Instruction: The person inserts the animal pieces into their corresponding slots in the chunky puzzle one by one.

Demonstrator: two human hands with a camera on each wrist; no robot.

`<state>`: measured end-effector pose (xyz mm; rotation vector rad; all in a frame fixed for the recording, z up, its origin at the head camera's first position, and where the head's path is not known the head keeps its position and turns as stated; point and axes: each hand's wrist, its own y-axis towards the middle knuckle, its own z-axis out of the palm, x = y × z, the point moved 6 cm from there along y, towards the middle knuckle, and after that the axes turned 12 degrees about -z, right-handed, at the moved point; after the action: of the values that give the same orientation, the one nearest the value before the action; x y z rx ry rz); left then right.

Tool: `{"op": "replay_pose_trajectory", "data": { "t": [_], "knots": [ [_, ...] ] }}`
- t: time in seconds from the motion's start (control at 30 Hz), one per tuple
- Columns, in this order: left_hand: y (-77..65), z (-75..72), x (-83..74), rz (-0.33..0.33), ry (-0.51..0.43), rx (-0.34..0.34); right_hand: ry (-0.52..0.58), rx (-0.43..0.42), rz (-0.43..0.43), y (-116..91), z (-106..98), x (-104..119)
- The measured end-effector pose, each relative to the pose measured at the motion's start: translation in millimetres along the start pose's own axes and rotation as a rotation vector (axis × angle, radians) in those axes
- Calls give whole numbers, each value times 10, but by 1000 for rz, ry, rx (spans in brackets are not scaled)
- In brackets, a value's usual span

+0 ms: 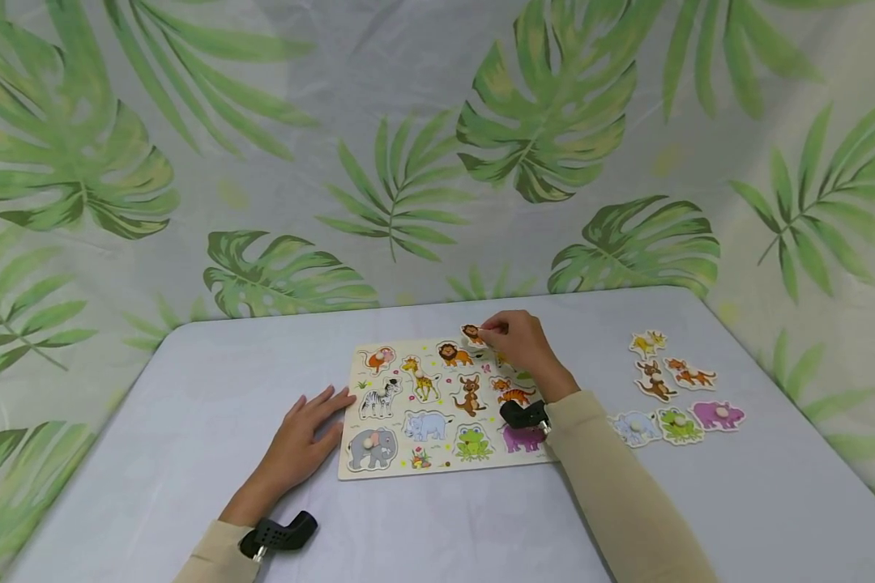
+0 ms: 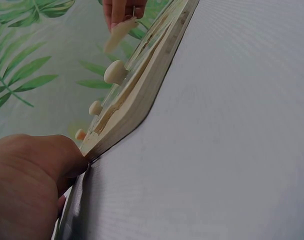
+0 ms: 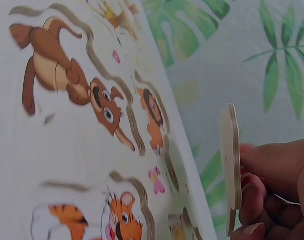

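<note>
My right hand [image 1: 521, 340] pinches a wooden lion puzzle piece [image 1: 471, 333] above the far edge of an animal puzzle board [image 1: 437, 468]. In the right wrist view the piece [image 3: 231, 170] is edge-on, its pale back turned to the board. A printed lion recess [image 1: 454, 355] lies just below it. My left hand [image 1: 299, 441] rests at the board's left edge, fingers extended, with the thumb side against the corner in the left wrist view. A knobbed elephant [image 1: 372, 449], zebra [image 1: 381, 398], giraffe [image 1: 420, 379] and monkey [image 1: 377, 359] sit in the board.
Right of the board lie several loose pieces: a yellow animal [image 1: 648, 343], kangaroo [image 1: 654, 380], tiger [image 1: 690, 373], blue rhino [image 1: 638, 428], frog [image 1: 680, 426] and purple hippo [image 1: 718, 415]. A leaf-patterned cloth [image 1: 408, 194] hangs behind the white table [image 1: 153, 453].
</note>
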<state>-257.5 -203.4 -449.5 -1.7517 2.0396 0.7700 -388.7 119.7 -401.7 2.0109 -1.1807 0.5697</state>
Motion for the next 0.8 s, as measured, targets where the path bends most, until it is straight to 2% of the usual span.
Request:
{"op": "replay_pose_trajectory", "data": {
  "t": [0.3, 0.53, 0.8],
  "knots": [
    [-14, -9, -1, 24, -6, -19, 38, -2, 14, 39, 124, 56],
    [-22, -6, 15, -4, 3, 8, 82, -6, 27, 49, 211, 119],
    [-29, -9, 12, 34, -14, -16, 78, -1, 45, 41, 272, 157]
  ]
}}
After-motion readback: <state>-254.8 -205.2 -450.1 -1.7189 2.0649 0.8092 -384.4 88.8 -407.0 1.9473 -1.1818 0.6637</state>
